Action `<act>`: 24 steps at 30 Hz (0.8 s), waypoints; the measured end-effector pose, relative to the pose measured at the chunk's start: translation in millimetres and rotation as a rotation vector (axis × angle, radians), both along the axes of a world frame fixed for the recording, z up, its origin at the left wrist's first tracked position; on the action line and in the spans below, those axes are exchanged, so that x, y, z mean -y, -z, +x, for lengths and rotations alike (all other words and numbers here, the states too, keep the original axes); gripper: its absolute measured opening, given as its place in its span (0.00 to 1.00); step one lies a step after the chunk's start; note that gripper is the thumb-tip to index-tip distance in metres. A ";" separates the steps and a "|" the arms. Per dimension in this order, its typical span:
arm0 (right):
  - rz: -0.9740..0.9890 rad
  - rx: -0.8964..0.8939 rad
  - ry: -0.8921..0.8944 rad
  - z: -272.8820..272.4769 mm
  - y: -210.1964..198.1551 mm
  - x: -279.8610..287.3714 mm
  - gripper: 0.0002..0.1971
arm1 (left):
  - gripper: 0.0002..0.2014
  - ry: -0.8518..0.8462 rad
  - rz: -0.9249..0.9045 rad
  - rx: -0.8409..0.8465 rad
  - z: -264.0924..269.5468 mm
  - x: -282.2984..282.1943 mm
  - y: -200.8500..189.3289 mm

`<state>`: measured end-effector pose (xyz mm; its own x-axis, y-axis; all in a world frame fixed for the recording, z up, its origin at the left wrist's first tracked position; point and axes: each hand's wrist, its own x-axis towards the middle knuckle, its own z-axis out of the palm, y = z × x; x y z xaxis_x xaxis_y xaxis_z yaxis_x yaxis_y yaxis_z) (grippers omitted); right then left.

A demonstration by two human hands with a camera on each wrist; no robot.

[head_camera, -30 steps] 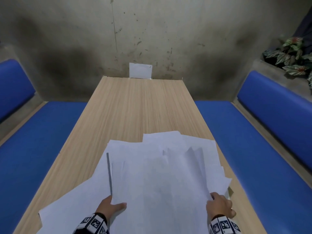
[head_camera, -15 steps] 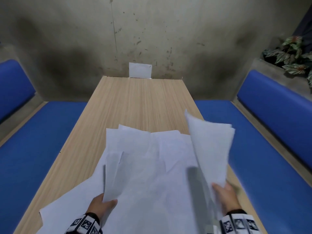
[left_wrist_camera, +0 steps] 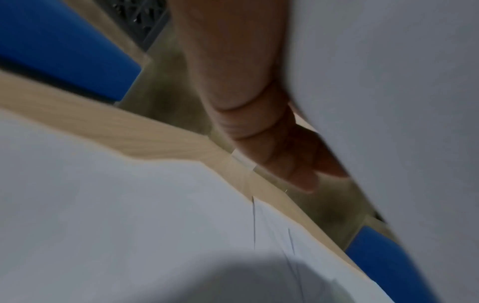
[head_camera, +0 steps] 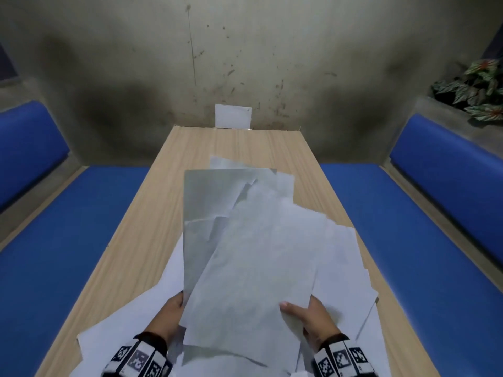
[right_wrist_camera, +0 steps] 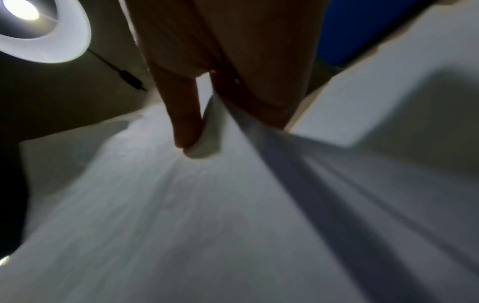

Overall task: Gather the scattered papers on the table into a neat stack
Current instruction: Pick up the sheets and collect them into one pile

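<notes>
Head view: my left hand (head_camera: 170, 315) and right hand (head_camera: 313, 318) each grip the lifted sheets (head_camera: 245, 268) by their near corners. I hold them raised above the loose papers (head_camera: 345, 270) at the tabletop's (head_camera: 234, 144) near edge, likely to square them up.

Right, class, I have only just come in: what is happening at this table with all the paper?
A person is gathering loose white sheets at a wooden table set between blue benches. The left hand holds the left edge of a lifted bundle of papers, and the right hand grips its right side, thumb on top. The bundle is fanned and uneven, not yet squared. More sheets lie spread on the table underneath, so the stack is unfinished.
</notes>
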<state>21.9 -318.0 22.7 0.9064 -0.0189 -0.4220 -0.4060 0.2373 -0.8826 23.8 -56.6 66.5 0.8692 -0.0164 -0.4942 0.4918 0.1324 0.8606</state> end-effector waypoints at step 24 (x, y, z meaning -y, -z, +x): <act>-0.202 0.356 -0.094 -2.4 -50.5 -5.5 0.28 | 0.16 0.048 0.295 0.191 -2.0 -7.8 -13.2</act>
